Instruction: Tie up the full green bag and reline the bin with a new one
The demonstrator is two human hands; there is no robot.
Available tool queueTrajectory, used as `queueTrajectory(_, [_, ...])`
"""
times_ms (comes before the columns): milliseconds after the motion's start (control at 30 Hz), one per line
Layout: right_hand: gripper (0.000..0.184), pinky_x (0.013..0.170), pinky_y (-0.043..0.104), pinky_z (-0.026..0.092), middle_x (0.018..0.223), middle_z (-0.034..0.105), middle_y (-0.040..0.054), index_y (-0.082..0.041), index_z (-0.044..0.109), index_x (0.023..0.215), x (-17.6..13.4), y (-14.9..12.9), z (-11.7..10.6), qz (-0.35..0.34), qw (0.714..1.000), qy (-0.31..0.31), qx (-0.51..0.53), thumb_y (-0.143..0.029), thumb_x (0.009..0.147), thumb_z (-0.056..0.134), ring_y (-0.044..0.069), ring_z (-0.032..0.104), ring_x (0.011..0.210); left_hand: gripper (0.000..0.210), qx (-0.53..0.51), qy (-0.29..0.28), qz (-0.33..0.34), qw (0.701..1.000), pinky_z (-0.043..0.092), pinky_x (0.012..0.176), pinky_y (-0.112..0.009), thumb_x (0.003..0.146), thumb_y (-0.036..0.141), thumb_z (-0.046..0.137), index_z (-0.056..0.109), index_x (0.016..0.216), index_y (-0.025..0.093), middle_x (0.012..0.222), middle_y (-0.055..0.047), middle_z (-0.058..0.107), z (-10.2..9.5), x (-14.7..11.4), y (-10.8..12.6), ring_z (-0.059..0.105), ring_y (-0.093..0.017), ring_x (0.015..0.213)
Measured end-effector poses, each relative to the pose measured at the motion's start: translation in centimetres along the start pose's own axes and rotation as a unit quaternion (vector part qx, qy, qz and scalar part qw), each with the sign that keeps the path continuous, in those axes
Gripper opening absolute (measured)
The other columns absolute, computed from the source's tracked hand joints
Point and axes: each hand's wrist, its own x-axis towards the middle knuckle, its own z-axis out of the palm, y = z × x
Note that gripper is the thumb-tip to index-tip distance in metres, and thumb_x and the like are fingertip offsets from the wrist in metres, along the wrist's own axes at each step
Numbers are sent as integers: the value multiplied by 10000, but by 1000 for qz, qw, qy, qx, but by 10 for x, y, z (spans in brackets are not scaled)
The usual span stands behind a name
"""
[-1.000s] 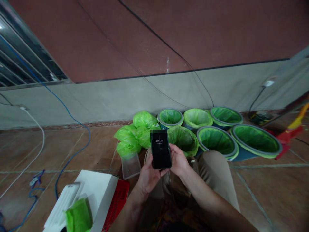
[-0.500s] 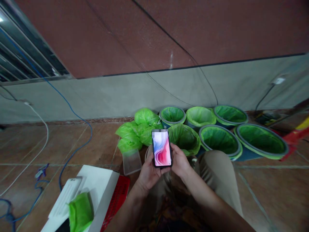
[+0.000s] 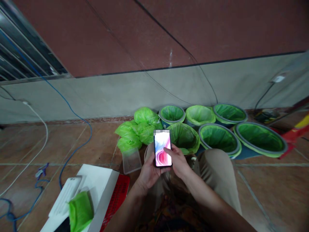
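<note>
A smartphone [image 3: 162, 145] with a lit screen of white, blue and red swirls is held upright between my knees. My left hand [image 3: 147, 174] is wrapped around its left side and lower edge. From the right, my right hand [image 3: 178, 161] grips the other edge, and its thumb lies over the screen. Just beyond the phone, a bin with a green liner [image 3: 184, 138] and a heap of filled green plastic bags [image 3: 131, 130] stand on the floor.
Several lined bins [image 3: 220, 138] stand in two rows along the wall. A clear plastic tray [image 3: 131, 162] lies on the tiles. At my left are a white box [image 3: 101, 177], a folded green bag [image 3: 80, 209] and a red basket [image 3: 118, 193]. A blue cable [image 3: 72, 151] crosses the floor.
My right thumb has moved left from the phone's edge onto its screen. The screen looks brighter, and the phone has shifted very slightly right.
</note>
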Motion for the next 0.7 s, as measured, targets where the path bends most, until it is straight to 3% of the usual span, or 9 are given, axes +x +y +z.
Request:
queueTrajectory(133, [300, 807, 332, 518, 878, 754, 48, -183, 707, 878, 6, 4, 0, 33, 998, 40, 33, -428, 710, 745, 207, 686, 818, 500, -11, 9, -4, 1000, 587, 755, -409, 892, 397, 555, 459, 1381, 359, 1276, -71, 618, 2, -1, 1, 646, -265, 1022])
queueTrajectory(300, [343, 871, 341, 523, 975, 751, 30, -205, 697, 956, 8, 4, -4, 45, 997, 46, 45, -465, 735, 722, 224, 677, 959, 465, 5, 2, -1, 1000, 581, 764, -400, 894, 414, 548, 495, 1350, 338, 1235, -70, 643, -2, 0, -1, 649, -253, 1011])
queueTrajectory(467, [364, 796, 357, 539, 928, 757, 50, -185, 700, 934, 5, 5, -4, 64, 997, 36, 37, -501, 755, 695, 239, 692, 889, 426, 17, 0, -21, 1000, 572, 761, -376, 909, 442, 506, 587, 1255, 206, 1126, -111, 689, -8, 3, -4, 665, -239, 945])
queueTrajectory(567, [353, 786, 345, 531, 950, 754, 41, -190, 703, 952, 6, 2, -6, 54, 997, 35, 36, -488, 762, 690, 223, 688, 869, 433, 10, -3, -23, 1000, 569, 764, -382, 912, 447, 500, 557, 1288, 241, 1113, -97, 697, -8, 3, -3, 667, -238, 948])
queueTrajectory(700, [274, 657, 301, 504, 817, 742, 14, -210, 694, 843, 10, -6, -19, 22, 997, 74, 8, -467, 746, 706, 181, 662, 740, 455, 2, -8, -18, 1000, 573, 753, -402, 915, 443, 492, 520, 1326, 251, 1108, -101, 696, -6, 1, -1, 674, -244, 923])
